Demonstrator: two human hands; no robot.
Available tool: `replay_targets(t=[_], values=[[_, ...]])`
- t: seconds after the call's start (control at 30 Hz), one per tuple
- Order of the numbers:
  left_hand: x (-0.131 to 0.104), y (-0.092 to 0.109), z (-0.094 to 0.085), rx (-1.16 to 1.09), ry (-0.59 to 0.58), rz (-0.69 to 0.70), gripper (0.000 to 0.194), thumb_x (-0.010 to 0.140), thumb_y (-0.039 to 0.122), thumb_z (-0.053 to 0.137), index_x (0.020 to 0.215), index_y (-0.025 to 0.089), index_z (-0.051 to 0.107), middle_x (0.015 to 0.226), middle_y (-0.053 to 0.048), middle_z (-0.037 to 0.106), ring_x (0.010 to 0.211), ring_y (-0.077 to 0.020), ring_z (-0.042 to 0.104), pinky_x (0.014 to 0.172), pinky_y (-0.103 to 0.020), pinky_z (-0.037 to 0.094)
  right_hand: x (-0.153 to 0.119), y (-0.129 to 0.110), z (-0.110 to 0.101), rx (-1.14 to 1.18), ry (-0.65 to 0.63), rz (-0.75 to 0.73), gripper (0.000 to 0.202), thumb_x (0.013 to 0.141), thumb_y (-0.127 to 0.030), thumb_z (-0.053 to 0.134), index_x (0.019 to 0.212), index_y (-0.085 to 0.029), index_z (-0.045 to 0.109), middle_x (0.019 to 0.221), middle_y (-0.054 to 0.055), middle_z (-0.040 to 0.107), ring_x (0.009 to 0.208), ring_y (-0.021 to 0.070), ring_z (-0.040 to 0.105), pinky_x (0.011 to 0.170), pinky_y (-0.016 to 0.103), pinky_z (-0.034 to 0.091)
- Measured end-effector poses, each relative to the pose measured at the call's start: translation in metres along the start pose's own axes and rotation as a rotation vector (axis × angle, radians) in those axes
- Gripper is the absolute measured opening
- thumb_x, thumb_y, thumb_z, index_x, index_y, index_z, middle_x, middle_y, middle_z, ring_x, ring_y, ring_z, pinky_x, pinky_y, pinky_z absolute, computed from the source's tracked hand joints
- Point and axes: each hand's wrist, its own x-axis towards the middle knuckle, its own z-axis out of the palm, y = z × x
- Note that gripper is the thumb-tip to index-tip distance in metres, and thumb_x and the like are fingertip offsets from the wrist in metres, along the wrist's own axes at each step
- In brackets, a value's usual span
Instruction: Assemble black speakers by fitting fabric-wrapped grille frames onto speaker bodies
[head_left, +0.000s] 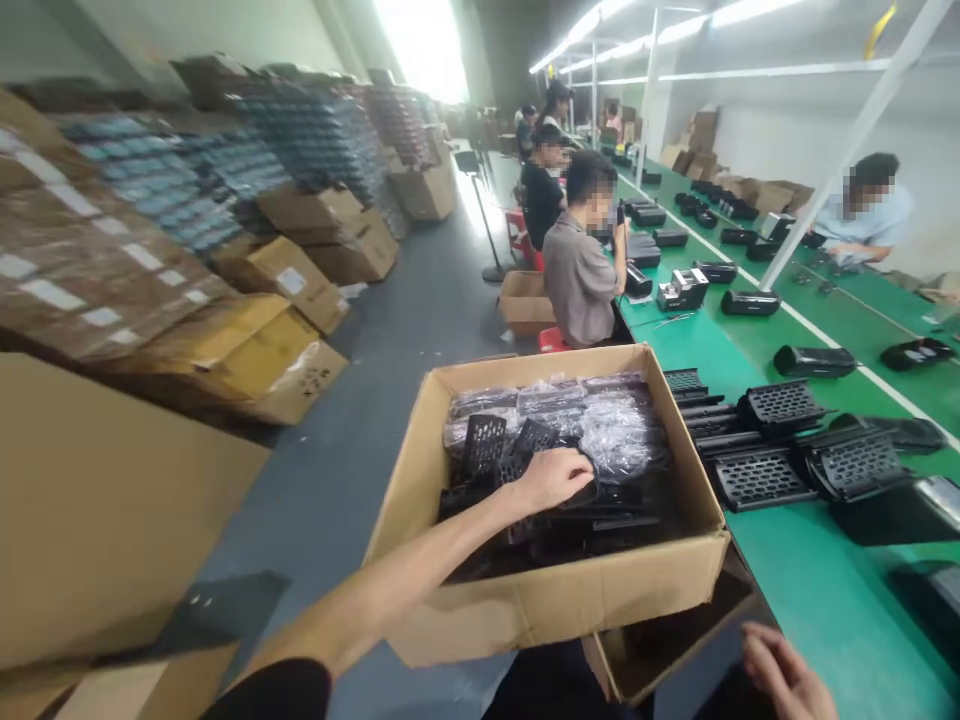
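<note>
While perforated black plastic parts point(761, 480) lie in and beside brown cardboard box point(600, 597), left hand point(551, 479) inside, right hand point(784, 672) outside, both half-curled; holds unclear.

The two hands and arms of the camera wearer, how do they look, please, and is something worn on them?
The left arm has a black sleeve ending near the elbow; below it the forearm is bare. The left hand has no glove, and no watch shows at its wrist. The right hand is also gloveless; its sleeve is out of view.
</note>
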Motion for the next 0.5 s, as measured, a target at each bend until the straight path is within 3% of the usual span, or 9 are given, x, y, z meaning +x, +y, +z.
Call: replay_targets(t=[0.07, 0.13, 0.2, 0.27, 0.4, 0.5], values=[[0.041, -0.002, 0.016, 0.002, -0.058, 0.039, 0.017, 0.092, 0.03, 0.064, 0.088, 0.019, 0.077, 0.102, -0.012, 0.077, 0.107, -0.0318, 0.069, 0.094, -0.042, 0.049, 0.0, -0.049, 0.004, 0.025, 0.104, -0.046, 0.058, 0.069, -0.069, 0.081, 0.102, -0.022, 0.08, 0.09, 0.007, 0.08, 0.088, 0.0314, 0.076, 0.073, 0.031, 0.062], [0.072, 0.003, 0.039, -0.012, -0.122, 0.065, 0.018, 0.083, 0.032, 0.077, 0.081, 0.015, 0.074, 0.095, -0.017, 0.076, 0.105, -0.0381, 0.068, 0.094, -0.048, 0.049, -0.003, -0.09, 0.024, 0.033, 0.098, -0.131, 0.057, 0.073, -0.068, 0.079, 0.103, -0.02, 0.08, 0.094, 0.009, 0.08, 0.093, 0.0319, 0.075, 0.08, 0.032, 0.062], [0.09, 0.009, 0.059, -0.049, -0.174, 0.086, 0.022, 0.081, 0.033, 0.08, 0.075, 0.015, 0.069, 0.085, -0.014, 0.073, 0.098, -0.0349, 0.068, 0.092, -0.049, 0.049, -0.007, -0.114, 0.053, 0.031, 0.031, -0.205, 0.054, 0.078, -0.067, 0.077, 0.104, -0.02, 0.08, 0.1, 0.011, 0.08, 0.096, 0.0318, 0.074, 0.085, 0.034, 0.061], [0.099, 0.012, 0.069, -0.11, -0.21, 0.117, 0.025, 0.084, 0.029, 0.077, 0.067, 0.018, 0.063, 0.073, -0.007, 0.068, 0.087, -0.0268, 0.066, 0.09, -0.046, 0.049, -0.01, -0.121, 0.077, 0.007, -0.038, -0.232, 0.051, 0.082, -0.065, 0.074, 0.105, -0.02, 0.08, 0.103, 0.011, 0.079, 0.097, 0.0317, 0.074, 0.086, 0.035, 0.06], [0.103, 0.004, 0.057, -0.281, -0.239, 0.194, 0.044, 0.071, 0.013, 0.077, 0.045, 0.022, 0.042, 0.048, 0.0, 0.045, 0.067, -0.0221, 0.056, 0.077, -0.037, 0.044, -0.007, -0.114, 0.089, -0.027, -0.061, -0.197, 0.053, 0.084, -0.067, 0.072, 0.106, -0.019, 0.08, 0.099, 0.011, 0.079, 0.092, 0.0312, 0.074, 0.085, 0.038, 0.059], [0.102, -0.003, 0.031, -0.441, -0.215, 0.222, 0.038, 0.066, 0.013, 0.073, 0.046, 0.022, 0.042, 0.048, 0.002, 0.041, 0.061, -0.019, 0.049, 0.068, -0.033, 0.037, 0.005, -0.118, 0.083, -0.018, -0.04, -0.185, 0.056, 0.084, -0.068, 0.07, 0.108, -0.018, 0.078, 0.093, 0.011, 0.078, 0.085, 0.0294, 0.073, 0.08, 0.038, 0.059]])
